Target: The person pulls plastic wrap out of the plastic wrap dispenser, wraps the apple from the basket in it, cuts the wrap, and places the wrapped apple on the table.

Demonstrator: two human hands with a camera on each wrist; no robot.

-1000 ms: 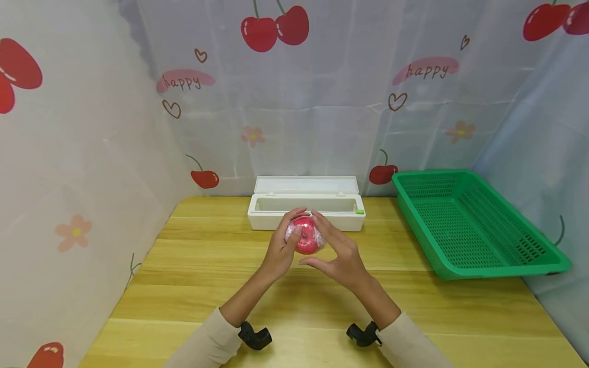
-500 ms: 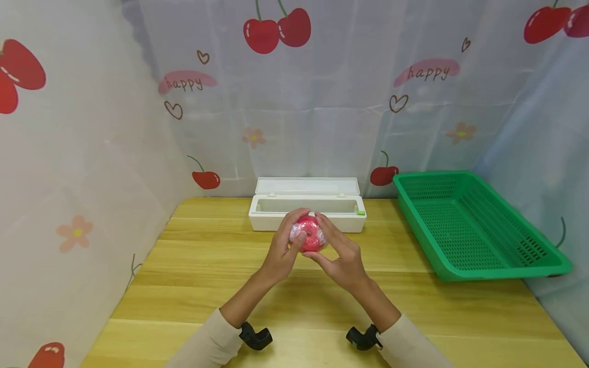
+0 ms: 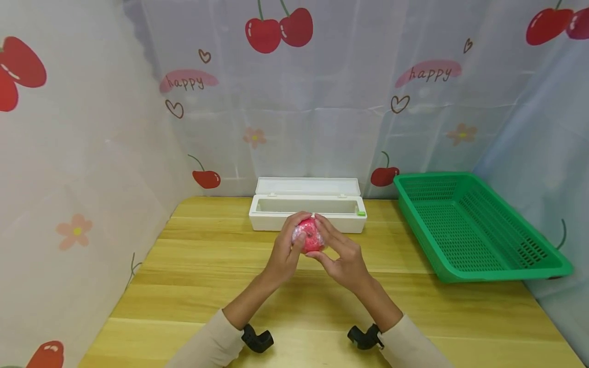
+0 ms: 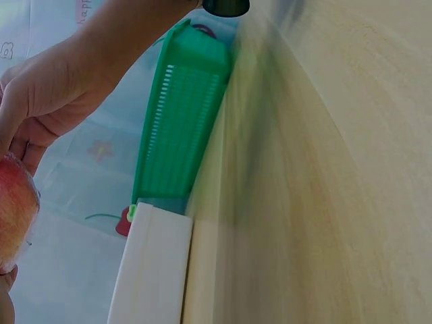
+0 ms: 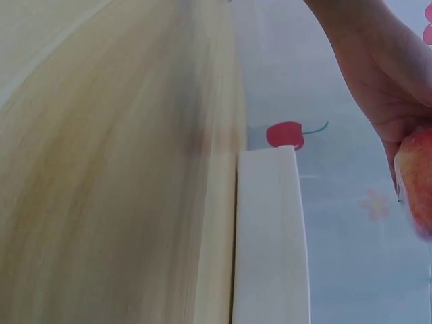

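Note:
A red apple (image 3: 314, 239) in shiny clear film is held up over the table between both hands. My left hand (image 3: 281, 255) grips its left side, the thumb lying across the front. My right hand (image 3: 346, 259) holds the right side, thumb beneath and fingers over the top. In the left wrist view the apple (image 4: 15, 210) shows wrinkled film at its edge, with the right hand (image 4: 57, 94) above it. Only part of the apple (image 5: 417, 177) is in the right wrist view, against the left hand (image 5: 395, 81). Directly behind the hands stands a long white cling film box (image 3: 267, 223), lid raised.
A green slider (image 3: 361, 213) sits at the right end of the white box's rim. To the right a green plastic basket (image 3: 442, 255) with perforated walls stands on the wooden table (image 3: 207, 286). Curtains printed with cherries (image 3: 263, 36) enclose the back and sides.
The right thumb has come in against the apple's underside. Both hands have shifted very slightly right with the apple, which has turned a little. The box and basket stay where they were.

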